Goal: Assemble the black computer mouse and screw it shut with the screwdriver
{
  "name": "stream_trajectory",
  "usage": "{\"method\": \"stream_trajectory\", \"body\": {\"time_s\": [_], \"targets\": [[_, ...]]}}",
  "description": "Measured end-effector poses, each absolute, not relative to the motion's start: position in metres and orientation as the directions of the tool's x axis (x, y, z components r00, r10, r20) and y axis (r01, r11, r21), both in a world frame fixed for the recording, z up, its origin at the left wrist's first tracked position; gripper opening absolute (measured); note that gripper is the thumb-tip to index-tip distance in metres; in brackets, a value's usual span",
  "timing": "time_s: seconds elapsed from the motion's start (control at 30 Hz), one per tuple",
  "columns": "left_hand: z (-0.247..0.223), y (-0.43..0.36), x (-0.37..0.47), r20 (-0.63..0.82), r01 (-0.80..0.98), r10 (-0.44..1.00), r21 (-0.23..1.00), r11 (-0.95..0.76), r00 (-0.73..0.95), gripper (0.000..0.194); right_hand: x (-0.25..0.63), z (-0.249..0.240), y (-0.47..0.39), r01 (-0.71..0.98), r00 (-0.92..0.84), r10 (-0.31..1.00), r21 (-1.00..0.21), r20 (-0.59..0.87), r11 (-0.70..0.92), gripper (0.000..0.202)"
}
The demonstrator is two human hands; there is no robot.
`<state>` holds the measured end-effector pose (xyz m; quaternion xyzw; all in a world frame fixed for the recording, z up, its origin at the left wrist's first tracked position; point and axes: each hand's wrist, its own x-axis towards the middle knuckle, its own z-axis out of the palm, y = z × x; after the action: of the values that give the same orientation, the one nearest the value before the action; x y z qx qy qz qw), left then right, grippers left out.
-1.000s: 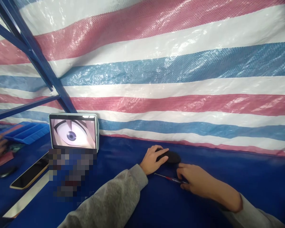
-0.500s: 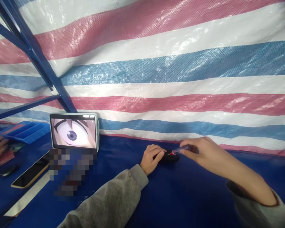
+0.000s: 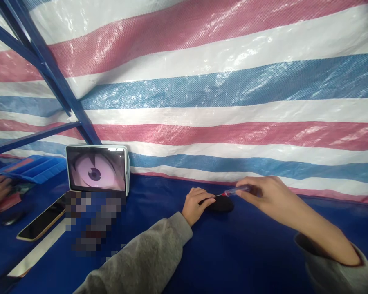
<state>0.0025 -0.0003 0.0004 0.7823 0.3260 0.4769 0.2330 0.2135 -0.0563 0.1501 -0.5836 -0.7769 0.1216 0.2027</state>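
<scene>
Right hand point(image 3: 265, 196) pinches the handle of a slim screwdriver point(image 3: 233, 190) between thumb and fingers, the shaft pointing left above a dark, rounded object point(image 3: 223, 205) on the blue table point(image 3: 248, 253). Left hand point(image 3: 196, 206) lies at the object's left end, thumb and forefinger beside the screwdriver tip; whether they pinch anything cannot be told. At left, a tablet point(image 3: 98, 168) stands beyond a phone point(image 3: 43, 218); a blue compartmented tray point(image 3: 46, 171) lies farther left.
</scene>
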Motion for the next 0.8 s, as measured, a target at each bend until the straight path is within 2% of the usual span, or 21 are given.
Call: {"method": "stream_trajectory", "body": {"time_s": [0.3, 0.43, 0.57, 0.8], "targets": [[0.0054, -0.0036, 0.0005, 0.538, 0.353, 0.745, 0.66, -0.663, 0.394, 0.034, 0.2163, 0.1481, -0.0556, 0.849, -0.212, 0.965, -0.46, 0.154, 0.26, 0.027], [0.0028, -0.0026, 0.0005, 0.56, 0.347, 0.743, 0.658, -0.668, 0.368, 0.035, 0.2178, 0.1459, -0.0549, 0.844, -0.204, 0.97, -0.477, 0.135, 0.244, 0.029], [-0.0001, -0.0015, 0.0009, 0.567, 0.263, 0.77, 0.727, -0.635, 0.291, 0.031, 0.2192, 0.1453, -0.0544, 0.838, -0.203, 0.965, -0.48, 0.166, 0.259, 0.029], [0.001, -0.0017, 0.0015, 0.49, 0.111, 0.851, 0.851, -0.514, 0.189, 0.023, 0.2177, 0.146, -0.0545, 0.839, -0.215, 0.958, -0.466, 0.191, 0.281, 0.027]]}}
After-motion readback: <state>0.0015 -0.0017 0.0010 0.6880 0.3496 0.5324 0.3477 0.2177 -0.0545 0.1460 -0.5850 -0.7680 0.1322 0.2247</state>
